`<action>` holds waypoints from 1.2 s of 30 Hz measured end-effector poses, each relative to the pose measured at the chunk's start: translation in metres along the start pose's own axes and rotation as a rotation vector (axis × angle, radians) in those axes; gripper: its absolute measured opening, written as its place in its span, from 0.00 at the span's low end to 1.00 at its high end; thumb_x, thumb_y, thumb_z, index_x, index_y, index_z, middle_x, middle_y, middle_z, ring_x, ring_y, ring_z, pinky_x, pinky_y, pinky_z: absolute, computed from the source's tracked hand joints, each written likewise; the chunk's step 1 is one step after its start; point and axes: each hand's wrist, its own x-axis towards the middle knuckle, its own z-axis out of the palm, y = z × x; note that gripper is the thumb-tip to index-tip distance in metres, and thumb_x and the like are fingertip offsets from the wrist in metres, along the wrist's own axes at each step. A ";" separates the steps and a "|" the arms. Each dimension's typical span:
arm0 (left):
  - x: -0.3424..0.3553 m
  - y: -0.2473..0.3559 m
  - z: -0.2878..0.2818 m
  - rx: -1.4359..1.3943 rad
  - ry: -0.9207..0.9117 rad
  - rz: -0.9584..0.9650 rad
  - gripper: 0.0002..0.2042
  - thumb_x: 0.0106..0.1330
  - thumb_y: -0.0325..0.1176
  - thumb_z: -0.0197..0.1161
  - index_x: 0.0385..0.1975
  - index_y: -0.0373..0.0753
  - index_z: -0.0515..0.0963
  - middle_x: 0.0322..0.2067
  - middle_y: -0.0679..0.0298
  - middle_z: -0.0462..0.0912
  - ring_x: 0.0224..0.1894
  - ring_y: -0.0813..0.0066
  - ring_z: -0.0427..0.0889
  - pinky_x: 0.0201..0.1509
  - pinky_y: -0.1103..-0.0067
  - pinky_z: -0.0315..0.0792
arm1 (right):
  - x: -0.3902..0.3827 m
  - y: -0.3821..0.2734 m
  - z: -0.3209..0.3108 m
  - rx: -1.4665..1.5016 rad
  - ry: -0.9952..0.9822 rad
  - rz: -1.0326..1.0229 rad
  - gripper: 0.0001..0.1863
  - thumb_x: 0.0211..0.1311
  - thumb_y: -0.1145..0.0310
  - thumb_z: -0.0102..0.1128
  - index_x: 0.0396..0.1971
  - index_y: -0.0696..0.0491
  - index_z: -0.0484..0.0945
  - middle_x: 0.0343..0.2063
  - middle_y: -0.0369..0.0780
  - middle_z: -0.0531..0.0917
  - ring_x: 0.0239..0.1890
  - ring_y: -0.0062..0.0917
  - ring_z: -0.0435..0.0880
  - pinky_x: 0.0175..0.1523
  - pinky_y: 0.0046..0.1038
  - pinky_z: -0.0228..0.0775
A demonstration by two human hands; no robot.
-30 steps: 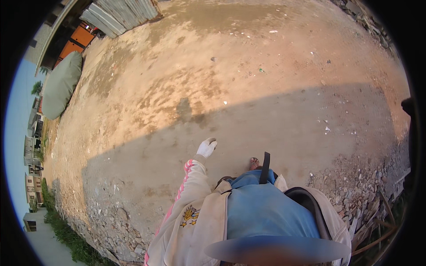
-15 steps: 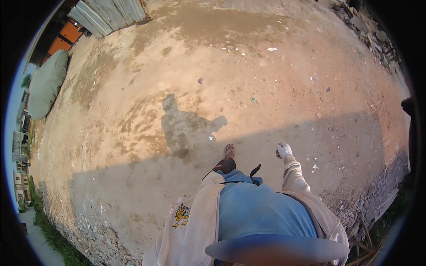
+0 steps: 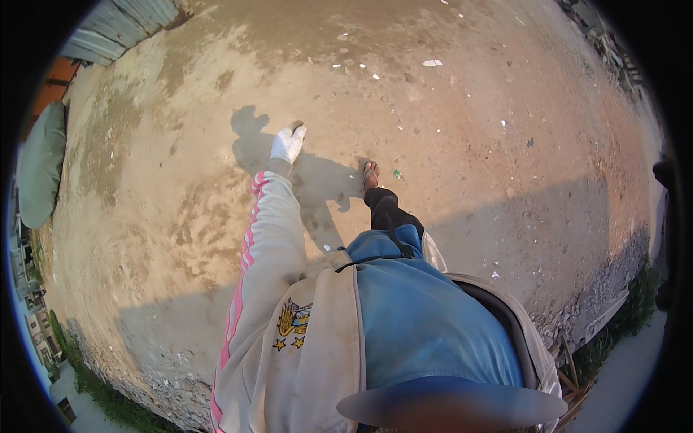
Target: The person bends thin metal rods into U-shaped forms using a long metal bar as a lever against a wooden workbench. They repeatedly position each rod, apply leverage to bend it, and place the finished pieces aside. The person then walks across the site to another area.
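Note:
My left hand (image 3: 288, 143), in a white glove with darker fingertips, is stretched out ahead over the sunlit dirt. Its fingers are drawn together and I see nothing held in them. The pale sleeve (image 3: 281, 224) with pink stripes covers that arm. My right hand is out of sight behind my body; only a bit of pale cloth (image 3: 433, 252) shows beside my waist. One foot in a flip-flop (image 3: 370, 174) is forward on the ground, below a dark trouser leg (image 3: 393, 209). A blue shirt (image 3: 433, 317) shows between the sides of my open jacket (image 3: 317, 346).
Bare dirt ground (image 3: 462, 137) spreads ahead, dotted with white scraps (image 3: 432, 63). A grey-green covered bulk (image 3: 43, 166) stands at the left, near corrugated metal sheets (image 3: 119, 32). Rubble (image 3: 603, 43) lies far right. Weeds (image 3: 108, 397) grow along the lower left edge.
My left arm has swung forward into view, while my right hand has gone back out of view. A foot stands farther forward, and the ground features have shifted with my walking.

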 end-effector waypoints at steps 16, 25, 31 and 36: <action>-0.042 -0.121 -0.024 -0.043 0.290 -1.154 0.17 0.66 0.38 0.62 0.47 0.32 0.84 0.26 0.61 0.84 0.23 0.72 0.81 0.25 0.75 0.73 | 0.248 -0.878 -0.250 -0.019 0.028 -0.771 0.15 0.71 0.59 0.57 0.46 0.53 0.83 0.23 0.36 0.83 0.20 0.21 0.82 0.26 0.27 0.72; 0.334 -0.089 -0.073 -0.149 0.216 -0.929 0.18 0.66 0.40 0.61 0.45 0.31 0.85 0.27 0.62 0.85 0.23 0.72 0.82 0.25 0.74 0.74 | 0.331 -0.918 -0.193 -0.188 -0.306 -0.356 0.15 0.68 0.61 0.60 0.44 0.58 0.83 0.24 0.42 0.85 0.23 0.27 0.86 0.27 0.30 0.75; 0.724 0.005 -0.184 0.336 0.097 -0.354 0.22 0.67 0.47 0.59 0.50 0.36 0.85 0.49 0.47 0.87 0.55 0.50 0.84 0.60 0.65 0.76 | 0.381 -0.871 -0.204 -0.173 -0.042 -0.149 0.19 0.63 0.57 0.64 0.43 0.58 0.89 0.36 0.49 0.90 0.41 0.37 0.90 0.47 0.36 0.80; 0.920 0.098 -0.195 0.281 0.215 -0.147 0.21 0.68 0.45 0.61 0.53 0.37 0.83 0.50 0.48 0.87 0.56 0.51 0.84 0.61 0.65 0.75 | 0.458 -0.990 -0.228 -0.216 -0.080 -0.161 0.19 0.64 0.57 0.63 0.44 0.58 0.88 0.35 0.48 0.90 0.40 0.37 0.90 0.45 0.37 0.80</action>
